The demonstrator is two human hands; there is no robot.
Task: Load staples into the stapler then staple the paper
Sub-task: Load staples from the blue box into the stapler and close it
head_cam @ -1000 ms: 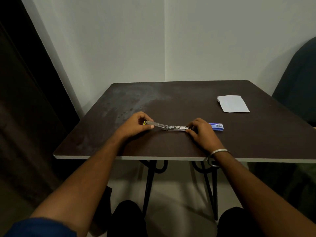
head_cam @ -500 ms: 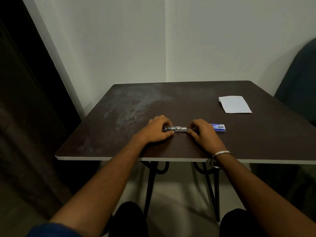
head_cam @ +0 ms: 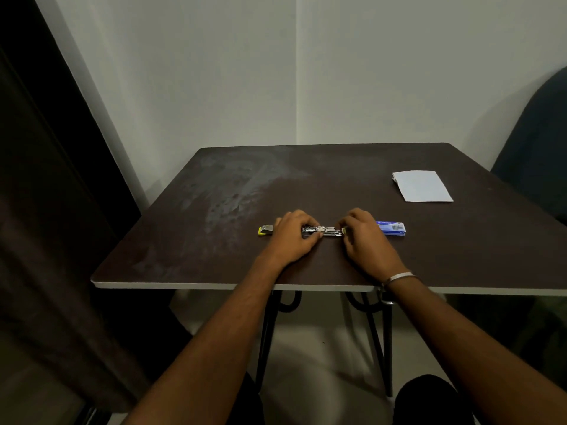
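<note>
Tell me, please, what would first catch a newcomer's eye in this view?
Probably the two hands meeting mid-table: the left hand and right hand both grip the metal stapler lying flat on the dark table. A blue staple box lies just right of the right hand, and the white paper sits apart toward the far right.

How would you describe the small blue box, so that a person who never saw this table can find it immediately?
Start from the dark square table in the corner of the room and look near its front edge. There the right hand rests on a metal stapler, and the small blue box lies just beyond that hand. It is the only blue thing there; the white paper lies farther back.
</note>
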